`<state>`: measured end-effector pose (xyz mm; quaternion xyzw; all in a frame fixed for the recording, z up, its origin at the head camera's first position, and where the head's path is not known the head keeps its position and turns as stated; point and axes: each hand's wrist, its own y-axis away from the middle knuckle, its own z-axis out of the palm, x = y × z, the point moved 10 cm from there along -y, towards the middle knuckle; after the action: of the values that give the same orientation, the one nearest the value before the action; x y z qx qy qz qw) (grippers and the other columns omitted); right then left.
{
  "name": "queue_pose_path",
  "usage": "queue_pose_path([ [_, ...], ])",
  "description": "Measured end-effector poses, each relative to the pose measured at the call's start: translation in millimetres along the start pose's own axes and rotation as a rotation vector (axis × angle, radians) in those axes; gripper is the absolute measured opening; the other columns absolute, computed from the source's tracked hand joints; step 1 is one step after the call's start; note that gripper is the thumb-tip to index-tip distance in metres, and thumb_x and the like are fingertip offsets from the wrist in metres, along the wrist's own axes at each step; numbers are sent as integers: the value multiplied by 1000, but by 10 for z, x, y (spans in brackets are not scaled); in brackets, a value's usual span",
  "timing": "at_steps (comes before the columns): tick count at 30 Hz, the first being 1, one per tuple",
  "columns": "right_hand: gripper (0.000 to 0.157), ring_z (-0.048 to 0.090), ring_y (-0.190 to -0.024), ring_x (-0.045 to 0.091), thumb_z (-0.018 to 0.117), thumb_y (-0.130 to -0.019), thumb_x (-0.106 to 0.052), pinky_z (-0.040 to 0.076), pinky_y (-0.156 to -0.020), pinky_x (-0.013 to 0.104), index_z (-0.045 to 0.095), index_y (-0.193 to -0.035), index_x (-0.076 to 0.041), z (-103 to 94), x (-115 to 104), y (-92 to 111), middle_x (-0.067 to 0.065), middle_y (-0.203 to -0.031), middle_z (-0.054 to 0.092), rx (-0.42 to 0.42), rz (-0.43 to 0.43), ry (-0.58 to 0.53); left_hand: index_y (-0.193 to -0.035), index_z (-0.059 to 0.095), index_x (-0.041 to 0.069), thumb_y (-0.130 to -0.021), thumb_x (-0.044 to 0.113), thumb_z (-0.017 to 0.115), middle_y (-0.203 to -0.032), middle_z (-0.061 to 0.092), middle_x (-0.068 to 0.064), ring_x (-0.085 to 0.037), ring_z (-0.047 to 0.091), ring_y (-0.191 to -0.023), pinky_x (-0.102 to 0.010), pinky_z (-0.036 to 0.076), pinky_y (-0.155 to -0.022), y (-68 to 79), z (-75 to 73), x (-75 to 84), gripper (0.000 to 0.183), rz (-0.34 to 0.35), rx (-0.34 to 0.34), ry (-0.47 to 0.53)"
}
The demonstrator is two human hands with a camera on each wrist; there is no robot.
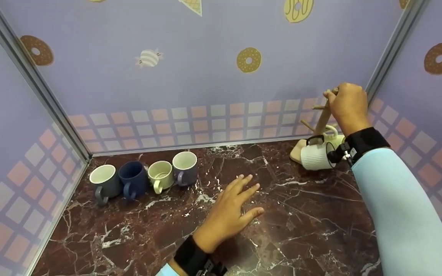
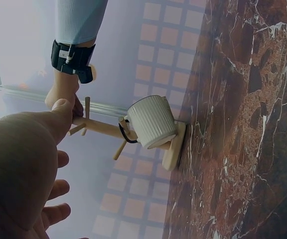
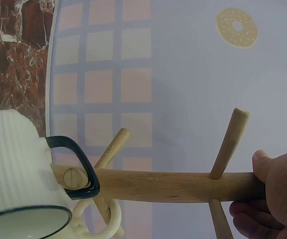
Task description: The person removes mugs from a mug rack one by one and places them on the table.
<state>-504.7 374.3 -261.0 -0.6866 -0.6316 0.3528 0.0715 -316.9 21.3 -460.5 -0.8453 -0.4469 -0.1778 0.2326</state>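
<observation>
My right hand (image 1: 348,105) grips the top of a wooden mug tree (image 3: 183,186) at the back right. From one of its low pegs hangs a white ribbed mug (image 1: 316,156) with a black handle and rim. Behind that, a pale yellow-green mug (image 1: 335,138) hangs by its handle, partly covered by the wrist. My left hand (image 1: 228,209) is held over the middle of the table with fingers spread and nothing in it. In the left wrist view its thumb and fingertips show at the left, with the mug tree beyond them.
Along the left stand a dark grey mug (image 1: 106,182), a navy mug (image 1: 133,178), a light yellow-green mug (image 1: 160,175) and a grey-purple mug (image 1: 185,168), close together and upright. Purple patterned walls (image 1: 205,76) enclose the dark red marbled table (image 1: 148,237) at the back and sides.
</observation>
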Motion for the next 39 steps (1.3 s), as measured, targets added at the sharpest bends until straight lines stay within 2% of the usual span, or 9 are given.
queue_pose_path([
  [12, 53, 71, -125, 58, 68, -115, -41, 60, -108, 67, 74, -134, 9, 157, 108, -92, 34, -137, 76, -125, 129, -63, -172, 51, 29, -110, 62, 64, -190, 26, 6, -33, 27, -176, -69, 28, -140, 6, -1, 0, 71, 8, 2, -3],
  [17, 56, 69, -131, 54, 63, -117, -40, 58, -113, 64, 64, -143, 9, 240, 176, -61, 34, -144, 71, -132, 171, -162, -171, 51, 29, -110, 63, 62, -190, 25, 7, -32, 27, -176, -67, 28, -141, 14, 9, 12, 72, 0, -9, -6],
  [22, 53, 64, -143, 50, 59, -119, -30, 55, -122, 60, 57, -157, 7, 338, 147, -73, 33, -154, 65, -181, 145, -258, -171, 51, 29, -109, 63, 62, -190, 25, 7, -31, 27, -176, -66, 28, -141, 20, -6, 16, 71, -2, -6, -17],
  [26, 51, 57, -153, 52, 54, -121, -24, 51, -128, 62, 54, -162, 6, 369, 98, -101, 34, -161, 60, -234, 106, -253, -171, 51, 30, -109, 63, 63, -190, 24, 8, -31, 26, -177, -68, 28, -141, 19, -19, 8, 71, -8, -7, -12],
  [30, 46, 61, -146, 54, 55, -120, -20, 55, -123, 64, 60, -157, 7, 319, 95, -93, 36, -156, 64, -200, 82, -219, -170, 52, 29, -109, 63, 62, -190, 23, 9, -31, 25, -177, -68, 29, -141, 17, -22, 13, 71, -8, -7, -10],
  [35, 29, 71, -122, 53, 58, -119, -15, 60, -103, 61, 71, -128, 9, 219, 70, -39, 36, -132, 74, -101, 26, -184, -169, 54, 29, -109, 63, 63, -190, 25, 8, -31, 25, -177, -67, 28, -141, 19, -23, 23, 70, 6, -4, 2],
  [39, 26, 73, -110, 52, 58, -119, -14, 59, -91, 60, 71, -114, 8, 154, 46, 6, 36, -121, 76, -56, 14, -169, -169, 55, 28, -110, 61, 65, -190, 27, 6, -32, 26, -177, -66, 28, -141, 17, -37, 39, 68, 18, 3, 9],
])
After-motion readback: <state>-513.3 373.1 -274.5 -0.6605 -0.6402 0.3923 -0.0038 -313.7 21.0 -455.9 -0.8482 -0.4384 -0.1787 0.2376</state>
